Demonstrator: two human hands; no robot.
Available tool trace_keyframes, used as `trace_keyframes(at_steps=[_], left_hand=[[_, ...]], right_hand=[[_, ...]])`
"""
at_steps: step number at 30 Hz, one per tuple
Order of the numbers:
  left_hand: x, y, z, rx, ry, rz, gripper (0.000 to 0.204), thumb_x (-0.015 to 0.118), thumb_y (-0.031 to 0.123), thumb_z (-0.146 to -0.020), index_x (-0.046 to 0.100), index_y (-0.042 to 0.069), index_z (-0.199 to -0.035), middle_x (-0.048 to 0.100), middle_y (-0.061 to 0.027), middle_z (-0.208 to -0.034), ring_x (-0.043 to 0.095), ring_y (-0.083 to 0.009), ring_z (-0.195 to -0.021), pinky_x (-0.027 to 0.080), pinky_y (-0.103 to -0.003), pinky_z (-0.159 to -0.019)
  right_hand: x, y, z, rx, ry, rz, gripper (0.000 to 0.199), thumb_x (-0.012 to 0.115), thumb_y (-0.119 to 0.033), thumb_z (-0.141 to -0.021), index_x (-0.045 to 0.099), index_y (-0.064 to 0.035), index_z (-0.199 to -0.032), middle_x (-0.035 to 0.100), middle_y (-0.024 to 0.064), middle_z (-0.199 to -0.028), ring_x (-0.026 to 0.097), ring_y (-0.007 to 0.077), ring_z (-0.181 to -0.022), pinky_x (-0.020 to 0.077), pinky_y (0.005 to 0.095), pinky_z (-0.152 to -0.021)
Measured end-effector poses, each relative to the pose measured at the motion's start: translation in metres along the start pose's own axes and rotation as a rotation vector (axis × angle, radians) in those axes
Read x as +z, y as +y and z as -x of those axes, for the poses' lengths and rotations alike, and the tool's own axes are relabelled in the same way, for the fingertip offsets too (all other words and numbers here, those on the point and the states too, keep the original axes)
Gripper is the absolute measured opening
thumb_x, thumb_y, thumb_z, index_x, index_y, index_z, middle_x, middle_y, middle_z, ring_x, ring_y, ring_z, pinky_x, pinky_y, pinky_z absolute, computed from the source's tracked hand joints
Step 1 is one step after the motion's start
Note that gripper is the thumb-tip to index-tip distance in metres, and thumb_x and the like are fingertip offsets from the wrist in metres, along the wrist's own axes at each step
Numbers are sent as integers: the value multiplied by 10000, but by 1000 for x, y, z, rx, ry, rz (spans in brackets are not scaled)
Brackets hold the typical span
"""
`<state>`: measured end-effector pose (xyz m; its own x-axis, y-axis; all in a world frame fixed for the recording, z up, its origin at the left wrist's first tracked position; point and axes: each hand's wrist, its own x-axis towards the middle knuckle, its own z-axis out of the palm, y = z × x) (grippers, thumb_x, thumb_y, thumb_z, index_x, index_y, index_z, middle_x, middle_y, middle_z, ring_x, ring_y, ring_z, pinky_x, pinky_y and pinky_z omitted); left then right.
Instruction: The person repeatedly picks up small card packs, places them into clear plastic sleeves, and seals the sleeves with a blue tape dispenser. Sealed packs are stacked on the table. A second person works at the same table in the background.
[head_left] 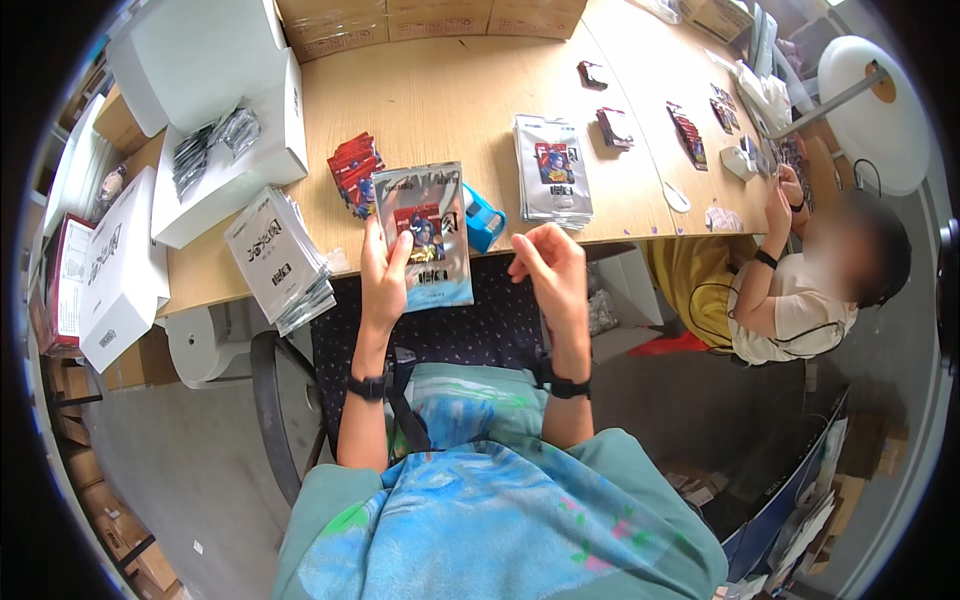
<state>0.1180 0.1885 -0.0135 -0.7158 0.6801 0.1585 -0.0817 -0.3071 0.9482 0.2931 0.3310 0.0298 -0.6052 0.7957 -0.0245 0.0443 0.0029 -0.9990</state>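
Observation:
My left hand (pixel 385 275) grips the left side of a silver foil packet (pixel 425 275) with a coloured character picture on its front, held upright at the table's edge. To its right, my right hand (pixel 552 270) is apart from the packet, its fingers curled in a pinch; whatever may be between them is too small to make out. Partly behind the packet stands a blue tape dispenser (pixel 484 222). Small red picture packs (pixel 352 170) lie fanned out just left of the packet. Beyond my right hand rests a stack of silver packets (pixel 555 195) with the same kind of picture.
On the left, a pile of silver packets (pixel 272 255) overhangs the table edge, near an open white box (pixel 285 130) holding foil packets. Cardboard boxes (pixel 430 22) line the back. At the right, a person (pixel 800 290) sits handling small items near a white lamp (pixel 860 85).

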Motion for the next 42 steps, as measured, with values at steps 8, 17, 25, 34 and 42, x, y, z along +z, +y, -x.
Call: trace_keyframes(at_steps=[8, 17, 25, 34, 42], left_hand=[[-6, 87, 24, -303, -430, -305, 403, 569, 103, -1018, 456, -55, -1371, 686, -194, -1150, 692, -223, -1089, 527, -357, -933], [-2, 85, 25, -257, -514, -510, 357, 580, 125, -997, 466, 7, -1315, 686, -289, -1022, 688, -442, -1047, 518, -455, -832], [-3, 89, 23, -356, -528, -583, 402, 570, 43, -993, 466, -16, -1376, 688, -214, -1135, 714, -266, -1051, 526, -376, -918], [1, 96, 26, -285, -483, -683, 411, 580, 60, -990, 466, -24, -1376, 684, -237, -1051, 706, -280, -943, 519, -386, -835], [1, 91, 33, -192, -404, -651, 360, 589, 89, -975, 460, -20, -1292, 657, -279, -846, 645, -480, -854, 477, -493, -732]], right_hand=[[-4, -99, -16, -127, -849, 339, 170, 775, -118, -906, 661, -10, -972, 669, 47, -748, 651, 101, -684, 533, 265, -626], [26, -89, -39, -302, -1145, 689, 177, 751, -159, -872, 644, -21, -904, 684, 123, -802, 695, 324, -799, 523, 424, -743], [34, -82, -25, -527, -853, 927, 98, 701, -99, -870, 662, -17, -906, 686, 151, -797, 684, 368, -801, 532, 449, -734], [41, -78, -13, -516, -711, 916, 164, 753, -116, -841, 638, -9, -891, 676, 160, -816, 672, 388, -815, 525, 464, -704], [41, -72, -15, -463, -481, 833, 479, 879, -206, -735, 528, -15, -999, 639, 199, -806, 658, 422, -801, 502, 451, -691]])
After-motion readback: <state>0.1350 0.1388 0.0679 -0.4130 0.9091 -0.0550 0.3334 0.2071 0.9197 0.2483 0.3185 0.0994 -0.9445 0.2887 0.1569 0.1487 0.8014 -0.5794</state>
